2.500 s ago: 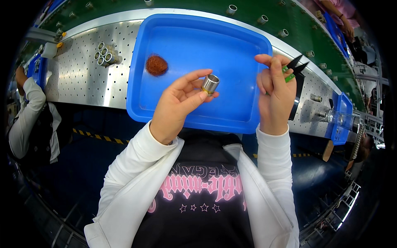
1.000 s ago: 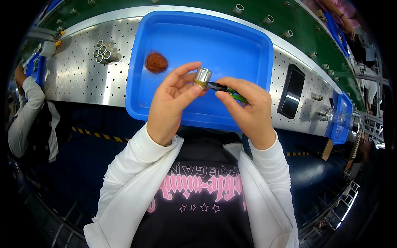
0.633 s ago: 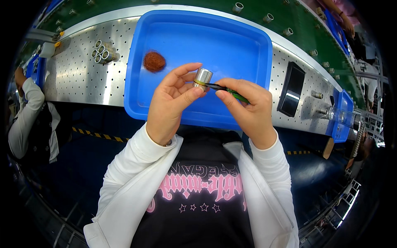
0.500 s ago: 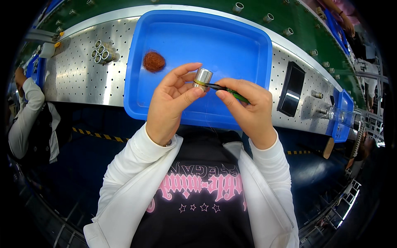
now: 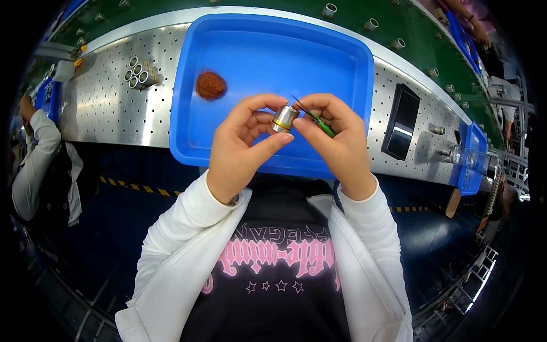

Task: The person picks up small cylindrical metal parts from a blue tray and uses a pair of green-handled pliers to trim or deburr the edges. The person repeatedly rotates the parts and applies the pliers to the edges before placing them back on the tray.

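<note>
My left hand (image 5: 242, 139) holds a short silver metal cylinder (image 5: 285, 118) between thumb and fingers, above the blue tray. A yellow ring runs round its lower end, and it leans with its top to the right. My right hand (image 5: 341, 139) grips a slim pointed tool (image 5: 323, 126) with a black tip and green handle; its exact kind is hard to make out. That tip now points up and away from the cylinder. The right thumb and forefinger are at the cylinder's right side. Behind my left hand, a reddish-brown wad of fine strands (image 5: 210, 85) lies in the tray.
The blue tray (image 5: 273, 18) rests on a perforated metal table (image 5: 108, 117). Several similar cylinders (image 5: 140, 74) stand grouped at left. A dark flat device (image 5: 401, 122) lies right of the tray. Beyond, a green conveyor (image 5: 353, 12) carries more cylinders. A co-worker's sleeve (image 5: 39, 154) shows far left.
The cylinder has tilted and dropped slightly, its top swinging right. The tool's tip has left the yellow ring and turned upward, while the right fingers have come to the cylinder's side.
</note>
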`<state>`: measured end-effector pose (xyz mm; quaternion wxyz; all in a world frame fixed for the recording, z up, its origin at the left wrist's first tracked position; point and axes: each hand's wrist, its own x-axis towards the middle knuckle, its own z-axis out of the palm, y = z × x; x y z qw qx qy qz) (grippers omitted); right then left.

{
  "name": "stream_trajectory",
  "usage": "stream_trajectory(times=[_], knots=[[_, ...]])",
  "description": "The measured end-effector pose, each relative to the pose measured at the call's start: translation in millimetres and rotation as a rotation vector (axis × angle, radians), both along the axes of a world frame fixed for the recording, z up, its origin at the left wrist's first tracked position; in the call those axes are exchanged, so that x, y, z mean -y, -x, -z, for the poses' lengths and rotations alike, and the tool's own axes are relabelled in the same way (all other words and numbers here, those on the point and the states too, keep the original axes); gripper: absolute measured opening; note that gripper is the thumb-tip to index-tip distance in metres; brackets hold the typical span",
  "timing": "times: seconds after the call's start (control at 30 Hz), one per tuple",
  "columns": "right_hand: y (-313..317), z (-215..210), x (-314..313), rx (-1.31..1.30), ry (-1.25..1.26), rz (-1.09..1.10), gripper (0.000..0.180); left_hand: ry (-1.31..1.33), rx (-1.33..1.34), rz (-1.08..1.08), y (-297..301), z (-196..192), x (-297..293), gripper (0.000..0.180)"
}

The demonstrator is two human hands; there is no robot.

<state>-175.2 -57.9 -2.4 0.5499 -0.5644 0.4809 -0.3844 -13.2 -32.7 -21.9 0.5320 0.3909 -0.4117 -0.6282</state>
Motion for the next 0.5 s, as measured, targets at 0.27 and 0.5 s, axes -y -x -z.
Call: stream_trajectory(times=[0.27,0.5], knots=[[-0.7,6.2,3.3,0.265,-0.150,-0.026,0.013,-0.075,-0.047,0.058,-1.4,-6.0,0.8,0.039],[-2.4,4.3,2.7,0.241,-0.157,-0.030,0.012,-0.124,-0.076,0.058,-2.2,-5.9,2.0,0.034]])
